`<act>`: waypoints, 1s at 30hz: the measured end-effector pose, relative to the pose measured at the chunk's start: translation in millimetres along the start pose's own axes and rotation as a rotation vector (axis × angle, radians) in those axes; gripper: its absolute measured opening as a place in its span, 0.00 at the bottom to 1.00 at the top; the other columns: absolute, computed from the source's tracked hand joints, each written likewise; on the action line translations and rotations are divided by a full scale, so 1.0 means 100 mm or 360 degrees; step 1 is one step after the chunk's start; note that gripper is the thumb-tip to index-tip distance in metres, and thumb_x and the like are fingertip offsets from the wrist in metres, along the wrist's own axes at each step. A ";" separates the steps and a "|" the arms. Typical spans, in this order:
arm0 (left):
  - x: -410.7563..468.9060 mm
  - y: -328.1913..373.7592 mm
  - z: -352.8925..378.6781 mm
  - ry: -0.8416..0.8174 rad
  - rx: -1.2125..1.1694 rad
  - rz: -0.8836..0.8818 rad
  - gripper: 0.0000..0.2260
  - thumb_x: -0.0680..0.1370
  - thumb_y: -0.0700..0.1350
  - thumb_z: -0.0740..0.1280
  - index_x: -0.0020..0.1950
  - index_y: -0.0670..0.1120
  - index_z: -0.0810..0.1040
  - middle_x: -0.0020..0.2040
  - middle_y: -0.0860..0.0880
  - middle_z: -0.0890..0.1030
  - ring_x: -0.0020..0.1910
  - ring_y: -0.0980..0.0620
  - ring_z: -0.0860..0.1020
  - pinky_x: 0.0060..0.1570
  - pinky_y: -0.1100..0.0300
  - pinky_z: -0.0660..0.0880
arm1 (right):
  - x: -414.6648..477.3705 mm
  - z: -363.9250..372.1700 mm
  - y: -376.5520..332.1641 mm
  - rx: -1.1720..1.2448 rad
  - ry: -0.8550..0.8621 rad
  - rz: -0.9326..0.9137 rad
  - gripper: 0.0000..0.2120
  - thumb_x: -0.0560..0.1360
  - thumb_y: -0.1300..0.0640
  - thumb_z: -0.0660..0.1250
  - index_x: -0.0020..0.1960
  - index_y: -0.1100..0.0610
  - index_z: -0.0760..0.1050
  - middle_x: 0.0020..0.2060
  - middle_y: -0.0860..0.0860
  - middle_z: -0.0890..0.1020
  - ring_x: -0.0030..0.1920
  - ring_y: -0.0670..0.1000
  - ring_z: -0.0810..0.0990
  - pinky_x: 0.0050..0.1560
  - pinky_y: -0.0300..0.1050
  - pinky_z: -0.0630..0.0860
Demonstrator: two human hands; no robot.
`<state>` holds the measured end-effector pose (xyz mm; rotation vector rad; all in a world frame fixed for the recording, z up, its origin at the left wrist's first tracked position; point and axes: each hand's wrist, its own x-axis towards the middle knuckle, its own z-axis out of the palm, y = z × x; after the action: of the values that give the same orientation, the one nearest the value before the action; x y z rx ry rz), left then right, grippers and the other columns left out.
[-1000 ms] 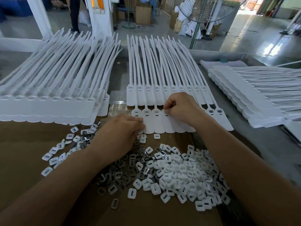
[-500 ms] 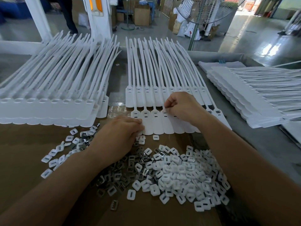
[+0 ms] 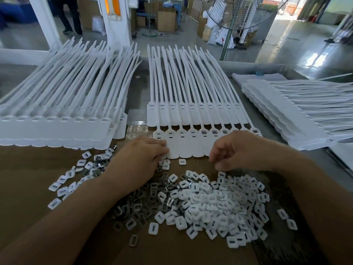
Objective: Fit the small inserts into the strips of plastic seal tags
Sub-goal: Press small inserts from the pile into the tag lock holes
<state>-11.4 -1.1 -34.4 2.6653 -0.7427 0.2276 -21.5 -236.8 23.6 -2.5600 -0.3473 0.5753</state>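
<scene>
The left hand (image 3: pixel 141 159) lay with its fingers fairly flat, pressing the left end of the near strip of tags (image 3: pixel 184 148) on the brown cardboard (image 3: pixel 28 178). The right hand (image 3: pixel 242 150) hovered just over the pile of inserts (image 3: pixel 210 203) in front of that strip. Its fingers were loosely curled, and whether they pinched an insert could not be told.

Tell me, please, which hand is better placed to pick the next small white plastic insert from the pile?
Right: the right hand hovers above the insert pile; the left hand presses the white plastic tag strip.
</scene>
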 end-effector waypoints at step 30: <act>0.03 -0.01 0.02 0.0007 0.0004 0.0024 0.13 0.78 0.46 0.59 0.62 0.52 0.76 0.64 0.57 0.73 0.64 0.57 0.68 0.59 0.69 0.57 | 0.24 -0.04 0.06 0.0355 0.0712 0.0073 0.10 0.69 0.64 0.71 0.40 0.50 0.76 0.32 0.48 0.82 0.34 0.46 0.80 0.41 0.42 0.79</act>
<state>-8.7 -2.5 -35.3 2.6613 -0.7620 0.2382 2.9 -235.5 15.7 -2.3953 -0.0629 0.0417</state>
